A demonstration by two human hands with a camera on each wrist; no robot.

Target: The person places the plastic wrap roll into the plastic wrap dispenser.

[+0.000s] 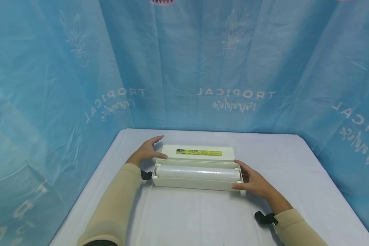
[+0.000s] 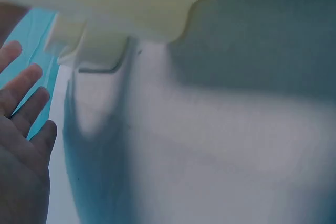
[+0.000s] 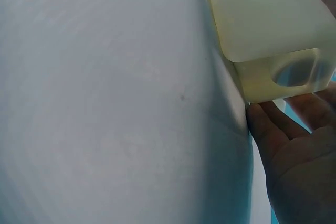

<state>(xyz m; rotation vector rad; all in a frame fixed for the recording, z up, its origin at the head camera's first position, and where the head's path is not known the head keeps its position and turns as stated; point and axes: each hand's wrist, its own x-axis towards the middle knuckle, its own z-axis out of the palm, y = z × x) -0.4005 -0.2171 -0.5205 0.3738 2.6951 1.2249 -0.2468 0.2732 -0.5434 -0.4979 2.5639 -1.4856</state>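
A cream plastic cling film box (image 1: 193, 184) lies lengthwise before me in the head view, its lid (image 1: 227, 153) hinged back at the far side. Inside sits a clear-whitish roll of cling film (image 1: 198, 172). My left hand (image 1: 146, 151) is at the lid's left end, fingers spread and thumb tip right at the hinge corner; its straight fingers show in the left wrist view. My right hand (image 1: 254, 181) grips the box's right end, thumb at the front and fingers behind. In the right wrist view, fingertips meet the bottom edge of the box's end wall (image 3: 257, 80).
A white cloth (image 1: 184, 218) covers the table. Blue printed curtains (image 1: 178, 68) hang around its back and sides. A yellow-green label (image 1: 200, 152) is on the lid. Black wrist camera mounts (image 1: 264, 218) stick out near both sleeves.
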